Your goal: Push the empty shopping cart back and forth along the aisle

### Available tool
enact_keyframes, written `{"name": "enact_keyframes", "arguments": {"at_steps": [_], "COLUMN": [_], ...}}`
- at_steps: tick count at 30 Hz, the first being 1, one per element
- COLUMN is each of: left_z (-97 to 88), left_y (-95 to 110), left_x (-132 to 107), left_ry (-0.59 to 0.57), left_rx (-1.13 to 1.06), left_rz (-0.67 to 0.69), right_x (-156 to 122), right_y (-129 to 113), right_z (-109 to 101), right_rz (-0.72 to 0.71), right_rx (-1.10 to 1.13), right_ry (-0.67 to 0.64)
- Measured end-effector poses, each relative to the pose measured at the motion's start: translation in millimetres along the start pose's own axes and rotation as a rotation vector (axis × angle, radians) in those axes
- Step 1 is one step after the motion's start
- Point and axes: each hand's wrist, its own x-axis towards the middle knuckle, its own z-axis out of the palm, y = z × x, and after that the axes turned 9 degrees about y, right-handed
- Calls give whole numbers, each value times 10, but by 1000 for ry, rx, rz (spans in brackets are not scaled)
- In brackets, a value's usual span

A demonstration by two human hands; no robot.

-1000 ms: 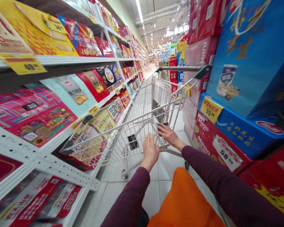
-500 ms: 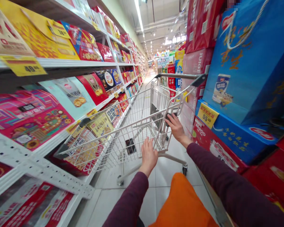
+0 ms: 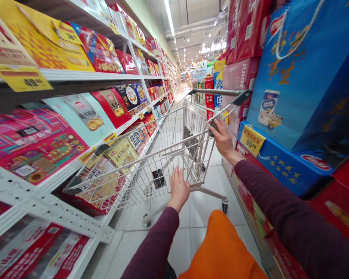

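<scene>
Right hand [image 3: 223, 138] higher on shopping cart [image 3: 215, 92]

The right hand [image 3: 223, 138] hides part of the cart [image 3: 163, 170]. The orange cloth [image 3: 221, 248] is cut off at the bottom. The blue box [image 3: 291, 69] is cut off at the top. The far shelves [image 3: 173, 75] are too small to read.

A wire shopping cart [image 3: 163, 162] stands on castors in the lower middle of the frame, its grey push bar [image 3: 218, 92] with black end caps at the far end.
</scene>
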Motion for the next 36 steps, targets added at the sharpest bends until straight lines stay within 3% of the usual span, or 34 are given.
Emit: {"name": "enact_keyframes", "arguments": {"at_steps": [6,9,13,16,18,21,24,27,30,34,36], "left_z": [-62,-117,-218,-278,-300,-310,-318,-349,-404,-484,-519], "left_y": [-2,-73,-217,-319,-364,-403,-449,-546,-712,-967,-1056], "left_x": [-13,-47,-26,-8,-23,-80,-137,-167,-183,-206,-204], "left_ry": [32,4,-3,19,24,17,14,50,99,143,162], "left_rx": [32,52,43,20,13,9,5,-2,-10,-28,-39], "left_rz": [23,-9,-62,-127,-156,-156,-146,-150,-191,-258,-278], "right_x": [-1079,-1324,-900,-453,-316,-376,-522,-533,-407,-244,-240], "right_y": [-173,-312,-488,-592,-699,-1003,-1405,-1622,-1467,-1013,-945], "right_z": [32,-16,8,144,275,514,743,833,707,413,373], "right_rz": [6,-30,-60,-55,-62,-119,-245,-376,-414,-260,-221], "right_rx": [47,91,138,173,183,198,242,280,243,111,91], "right_ry": [-219,-324,-220,-134,-117,-187,-338,-430,-366,-157,-116]}}
